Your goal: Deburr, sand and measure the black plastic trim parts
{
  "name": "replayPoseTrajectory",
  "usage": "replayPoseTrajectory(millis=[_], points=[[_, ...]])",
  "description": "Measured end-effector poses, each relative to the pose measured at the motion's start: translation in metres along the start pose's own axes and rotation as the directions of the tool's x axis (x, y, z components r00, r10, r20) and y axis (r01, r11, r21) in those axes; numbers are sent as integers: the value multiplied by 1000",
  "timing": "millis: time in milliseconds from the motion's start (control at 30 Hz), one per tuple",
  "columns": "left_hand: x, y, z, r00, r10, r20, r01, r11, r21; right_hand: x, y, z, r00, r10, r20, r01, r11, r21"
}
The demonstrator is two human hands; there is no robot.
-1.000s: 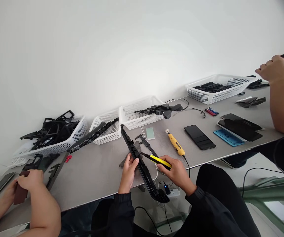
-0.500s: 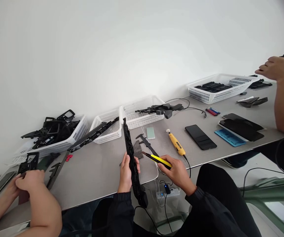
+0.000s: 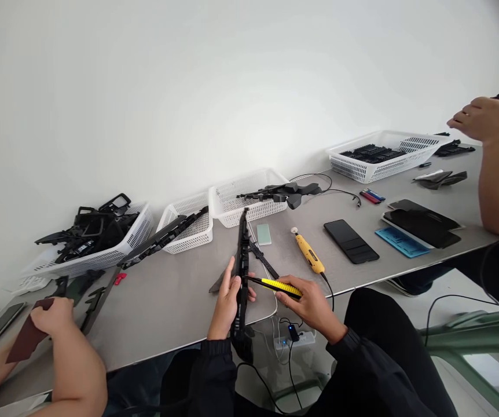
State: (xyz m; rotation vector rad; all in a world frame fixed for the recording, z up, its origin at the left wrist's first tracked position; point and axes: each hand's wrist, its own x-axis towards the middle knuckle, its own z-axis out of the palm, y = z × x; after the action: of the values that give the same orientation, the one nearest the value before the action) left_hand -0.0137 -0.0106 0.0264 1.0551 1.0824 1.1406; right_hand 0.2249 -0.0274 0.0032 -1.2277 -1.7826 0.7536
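Note:
A long black plastic part (image 3: 241,272) stands nearly upright in my left hand (image 3: 227,304), whose fingers wrap round its middle. My right hand (image 3: 312,301) is closed on a yellow and black knife-like tool (image 3: 281,286). The tool's dark tip meets the right edge of the black part, close to my left fingers. Behind the part, a dark caliper (image 3: 264,259) lies on the table, partly hidden. A grey cloth-like piece (image 3: 217,284) shows to the left of the part.
White baskets (image 3: 189,240) holding black parts line the wall. A yellow rotary tool (image 3: 309,253), a black phone (image 3: 351,241) and a blue tray (image 3: 402,242) lie to the right. One person's hands hold a brown sheet (image 3: 30,333) at left; another person's hand (image 3: 492,121) is at right.
The black part has turned more upright and shifted right in my left hand. The tool's tip, earlier apart from it, is now against it. The person at left now shows a brown sheet.

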Motion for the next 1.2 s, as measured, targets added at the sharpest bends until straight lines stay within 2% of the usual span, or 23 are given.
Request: replayPoseTrajectory(millis=[133,300,433,600,733,900,1033,1200], points=[[0,-1,-1,997,-19,72,17,1000,25,1,-1,2,1000,2,-3,-2,1000,-24],[2,0,-2,996,17,88,-23,998,64,1,-2,1,998,35,-45,-36,999,-6],[1,4,-2,992,44,114,-53,996,78,0,-2,-1,1000,-10,22,9,1000,8],[2,3,-4,991,47,125,-58,995,87,0,-3,-1,999,22,-27,-23,1000,-4],[3,1,-5,991,53,123,-62,996,70,1,-3,0,1000,-11,22,11,1000,-5],[2,2,-4,990,49,132,-60,994,86,1,-3,-1,999,14,-32,-14,1000,2],[1,5,-3,988,33,152,-46,996,83,2,-4,-1,999,-21,32,20,1000,23],[0,6,-3,987,21,161,-43,990,132,2,-5,-1,998,48,-34,-47,999,19]])
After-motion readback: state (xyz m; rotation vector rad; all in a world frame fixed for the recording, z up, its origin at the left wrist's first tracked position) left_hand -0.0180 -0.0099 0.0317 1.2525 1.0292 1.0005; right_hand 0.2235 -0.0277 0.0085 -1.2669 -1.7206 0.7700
